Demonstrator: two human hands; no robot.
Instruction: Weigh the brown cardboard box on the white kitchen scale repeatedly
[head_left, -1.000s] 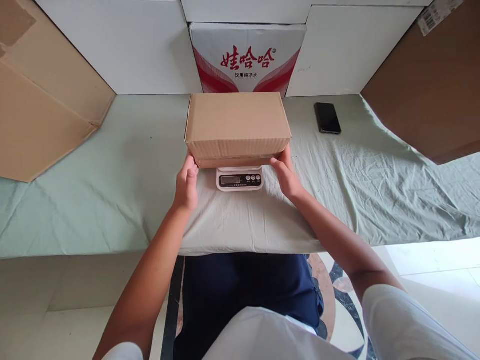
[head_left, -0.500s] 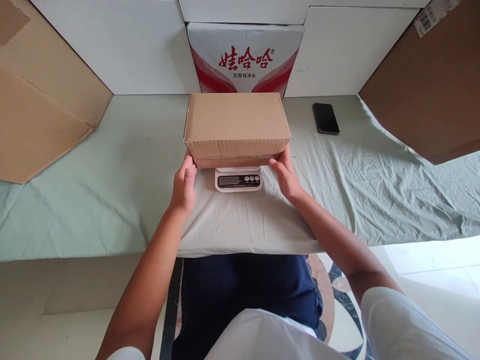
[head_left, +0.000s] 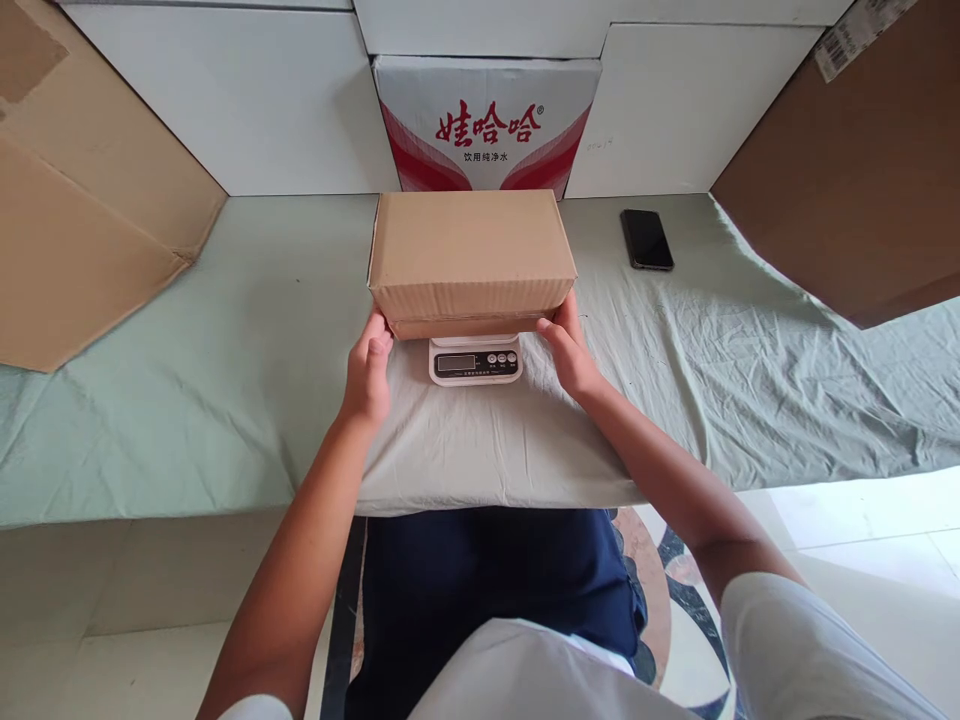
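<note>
A closed brown cardboard box (head_left: pixel 472 240) is held level between my two hands, over a small white digital scale (head_left: pixel 475 378). My left hand (head_left: pixel 369 370) grips the box's near left corner, its fingers partly hidden behind the side. At the near right corner, my right hand (head_left: pixel 570 350) clasps the box with the thumb on the front face. Only the scale's front panel shows, with its display and buttons; the box hides its platform, so I cannot tell whether the two touch. The display looks blank.
A black phone (head_left: pixel 647 240) lies on the green cloth (head_left: pixel 285 420) to the right. Behind stands a white and red carton (head_left: pixel 487 90) against white panels. Large cardboard pieces (head_left: pixel 97 200) flank the left side, with another brown carton (head_left: pixel 847 190) at right.
The view has shifted very slightly. The box, both hands and the scale keep practically the same positions relative to each other.
</note>
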